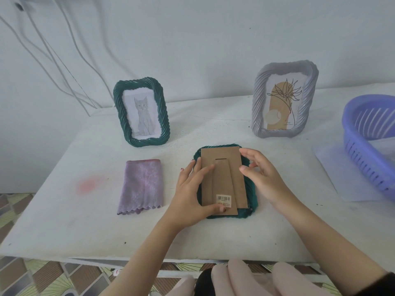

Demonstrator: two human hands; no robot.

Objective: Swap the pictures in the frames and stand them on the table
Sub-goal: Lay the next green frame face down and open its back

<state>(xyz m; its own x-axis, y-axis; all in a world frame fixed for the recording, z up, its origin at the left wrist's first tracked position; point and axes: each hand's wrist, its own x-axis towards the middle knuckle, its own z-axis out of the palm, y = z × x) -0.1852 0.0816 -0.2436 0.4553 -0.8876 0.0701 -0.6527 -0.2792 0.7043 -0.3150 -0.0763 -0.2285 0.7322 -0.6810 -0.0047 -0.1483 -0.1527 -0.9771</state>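
Dark green rope-rimmed frame [253,197] lies face down, centre of the white surface [85,221], brown cardboard backing [235,167] up. Left hand [190,189] presses flat at nine o'clock; right hand [263,176] curls at two o'clock, grip unclear. Backing step, I reckon: next, a careful edge lift.

Near tabletop [85,227] is free; cloth [142,186] left, green frame [145,142] and grey frame [257,103] behind, basket [359,159] right obstruct.
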